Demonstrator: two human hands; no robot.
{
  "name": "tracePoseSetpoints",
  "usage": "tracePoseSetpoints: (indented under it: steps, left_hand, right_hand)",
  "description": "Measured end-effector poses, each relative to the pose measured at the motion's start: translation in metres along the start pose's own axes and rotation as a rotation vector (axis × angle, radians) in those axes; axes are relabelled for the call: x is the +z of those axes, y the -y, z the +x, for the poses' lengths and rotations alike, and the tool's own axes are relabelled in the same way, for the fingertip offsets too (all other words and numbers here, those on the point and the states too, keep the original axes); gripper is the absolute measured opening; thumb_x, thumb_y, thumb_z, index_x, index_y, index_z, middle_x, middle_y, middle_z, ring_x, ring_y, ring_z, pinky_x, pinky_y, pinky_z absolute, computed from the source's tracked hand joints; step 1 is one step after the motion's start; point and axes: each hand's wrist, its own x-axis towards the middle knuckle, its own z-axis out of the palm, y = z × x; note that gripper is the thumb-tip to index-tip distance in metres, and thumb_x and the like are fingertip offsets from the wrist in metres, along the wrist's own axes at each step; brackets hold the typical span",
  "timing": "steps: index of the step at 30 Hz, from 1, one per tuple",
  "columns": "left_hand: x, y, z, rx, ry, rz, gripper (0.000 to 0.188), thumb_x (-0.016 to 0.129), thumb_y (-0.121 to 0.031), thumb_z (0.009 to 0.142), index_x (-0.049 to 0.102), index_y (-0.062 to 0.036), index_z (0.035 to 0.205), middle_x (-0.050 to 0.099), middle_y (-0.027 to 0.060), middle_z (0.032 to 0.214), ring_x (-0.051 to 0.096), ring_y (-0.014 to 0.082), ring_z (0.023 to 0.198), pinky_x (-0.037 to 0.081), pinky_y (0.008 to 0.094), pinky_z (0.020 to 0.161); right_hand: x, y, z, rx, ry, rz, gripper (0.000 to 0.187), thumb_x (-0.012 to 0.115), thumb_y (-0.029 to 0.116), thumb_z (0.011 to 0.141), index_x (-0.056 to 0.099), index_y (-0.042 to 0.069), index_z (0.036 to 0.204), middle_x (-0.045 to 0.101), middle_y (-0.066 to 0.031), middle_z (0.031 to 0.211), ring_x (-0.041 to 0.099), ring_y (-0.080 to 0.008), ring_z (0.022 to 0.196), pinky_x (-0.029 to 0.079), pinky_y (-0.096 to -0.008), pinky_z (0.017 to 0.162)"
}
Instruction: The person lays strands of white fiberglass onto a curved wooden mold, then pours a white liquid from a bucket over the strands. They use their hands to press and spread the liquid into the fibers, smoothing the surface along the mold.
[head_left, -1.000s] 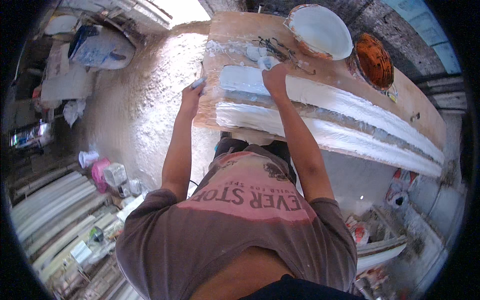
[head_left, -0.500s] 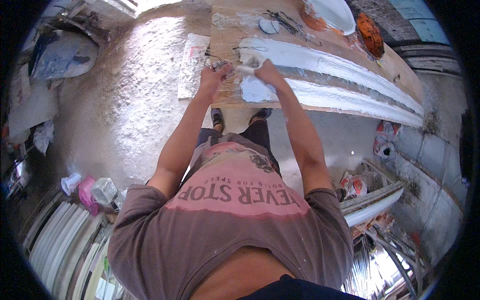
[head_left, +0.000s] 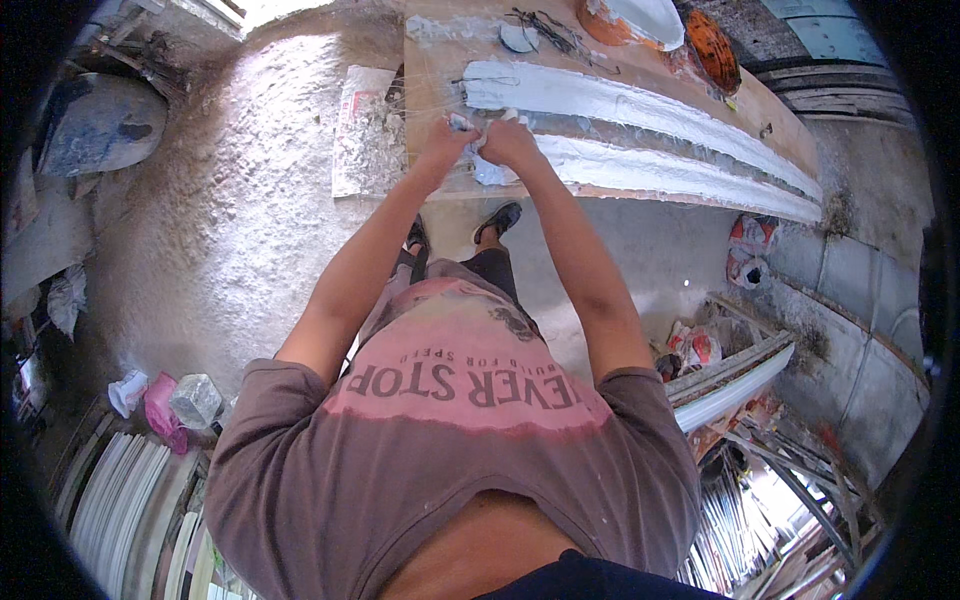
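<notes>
Close together over the near left end of a wooden work table [head_left: 432, 62], my left hand [head_left: 447, 143] and my right hand [head_left: 508, 144] are both closed. Whitish, smeared soft material shows at the fingers of each; its kind and whether it is one piece cannot be made out. Two long white plaster strips lie on the table: the far strip [head_left: 600, 98] extends right from just beyond my hands, and the near strip [head_left: 640, 163] starts beside my right hand. Thin dark wire lies near the far strip's left end.
An orange bowl [head_left: 632, 22] with white plaster and an orange rounded object [head_left: 712, 52] stand at the table's far side. Near them lie a pale disc [head_left: 519, 39] and tangled wire. A plaster-crusted board [head_left: 362, 130] adjoins the table's left. Stacked white strips [head_left: 118, 500] stand lower left.
My hands have come closer together, the right one moving left. The whitish clump that showed at the right hand is now mostly covered. The view has shifted slightly and my feet have changed position.
</notes>
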Motion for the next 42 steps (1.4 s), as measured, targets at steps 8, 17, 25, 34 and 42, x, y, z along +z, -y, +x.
tracePoseSetpoints:
  steps: [8, 17, 25, 34, 42]
  left_hand:
    - [-0.033, 0.004, -0.045, 0.119, 0.035, 0.42, 0.036, 0.07, -0.016, 0.075, 0.061, -0.0015, 0.106, 0.066, 0.012, 0.096, 0.062, 0.0246, 0.091, 0.047, 0.035, 0.083]
    - [-0.044, 0.04, -0.035, 0.051, -0.066, 0.371, 0.03, 0.069, -0.012, 0.077, 0.063, -0.0026, 0.105, 0.067, 0.0094, 0.092, 0.062, 0.0191, 0.082, 0.05, 0.0346, 0.073]
    - [-0.038, 0.008, -0.022, 0.184, -0.071, 0.404, 0.028, 0.071, -0.017, 0.079, 0.061, -0.0016, 0.1, 0.067, 0.0099, 0.088, 0.062, 0.02, 0.077, 0.049, 0.035, 0.069]
    - [-0.04, 0.046, -0.026, 0.186, -0.078, 0.574, 0.034, 0.068, -0.017, 0.077, 0.059, 0.0029, 0.103, 0.066, 0.0213, 0.092, 0.064, 0.0344, 0.089, 0.048, 0.0411, 0.079]
    - [-0.039, 0.029, -0.035, 0.208, -0.052, 0.531, 0.031, 0.066, -0.016, 0.078, 0.061, -0.0006, 0.104, 0.067, 0.0157, 0.087, 0.064, 0.0263, 0.081, 0.048, 0.0381, 0.073]
  right_hand:
    - [0.018, 0.02, -0.028, -0.183, 0.001, -0.345, 0.029, 0.063, 0.021, 0.074, 0.071, 0.005, 0.097, 0.068, -0.0164, 0.104, 0.066, -0.0298, 0.099, 0.051, -0.0437, 0.083]
    - [0.055, 0.009, -0.053, -0.068, -0.251, -0.132, 0.019, 0.066, 0.02, 0.074, 0.07, 0.003, 0.079, 0.066, -0.0168, 0.087, 0.067, -0.0296, 0.084, 0.051, -0.0424, 0.071]
    - [0.106, -0.091, -0.02, 0.212, -0.887, 0.918, 0.03, 0.068, 0.017, 0.065, 0.06, -0.008, 0.079, 0.064, -0.0272, 0.086, 0.063, -0.0419, 0.081, 0.051, -0.0451, 0.076]
    - [0.071, -0.115, -0.046, 0.847, -0.763, 0.574, 0.037, 0.071, 0.023, 0.062, 0.067, -0.007, 0.082, 0.067, -0.0266, 0.087, 0.066, -0.0411, 0.085, 0.053, -0.0453, 0.078]
    - [0.074, -0.199, -0.046, 0.732, -1.311, 0.739, 0.026, 0.066, 0.018, 0.06, 0.06, -0.007, 0.059, 0.061, -0.0225, 0.058, 0.063, -0.0379, 0.057, 0.05, -0.0477, 0.062]
